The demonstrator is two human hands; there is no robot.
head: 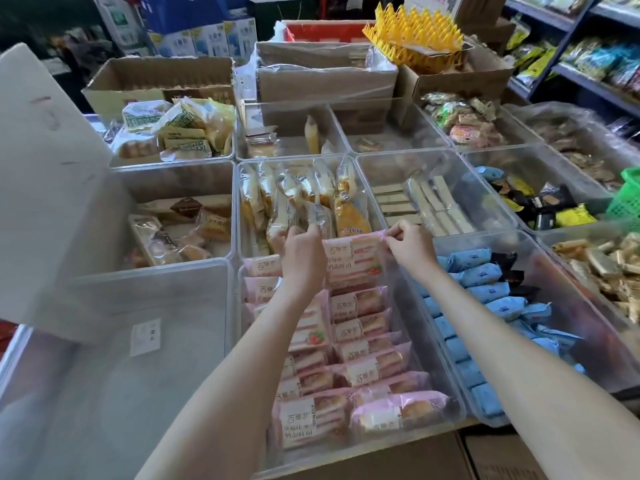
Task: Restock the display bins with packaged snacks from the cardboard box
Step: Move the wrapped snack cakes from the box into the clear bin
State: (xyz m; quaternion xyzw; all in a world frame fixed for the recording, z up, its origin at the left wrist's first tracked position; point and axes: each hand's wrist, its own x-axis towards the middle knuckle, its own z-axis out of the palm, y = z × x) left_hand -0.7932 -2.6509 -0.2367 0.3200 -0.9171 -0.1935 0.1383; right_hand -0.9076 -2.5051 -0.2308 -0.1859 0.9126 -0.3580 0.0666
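Both hands reach to the far end of the middle front bin (412, 306). The left hand (303, 259) has its fingers curled at the upper left corner of a pink pack (353, 263), and the right hand (412, 249) pinches the pack's upper right corner between thumb and fingers. Held by its two top corners, the pack stands on edge against the bin's far wall, probably so it can be lowered straight to the head of the right row without upsetting the packs already laid there.

Pink packs lie in two rows running toward the person, label up and overlapping like tiles so each label can be read. I count about fourteen, the held one included; the overlap hides an exact number.

Just beside it on the right, another bin holds roughly a dozen blue packs (485, 275) in a like row, with a few black ones at its far end. About twelve clear bins show in three rows.

Three brown cardboard boxes (159, 81) stand behind the bins, and a pale box flap (41, 174) rises at the left. I cannot tell which is the supply box.
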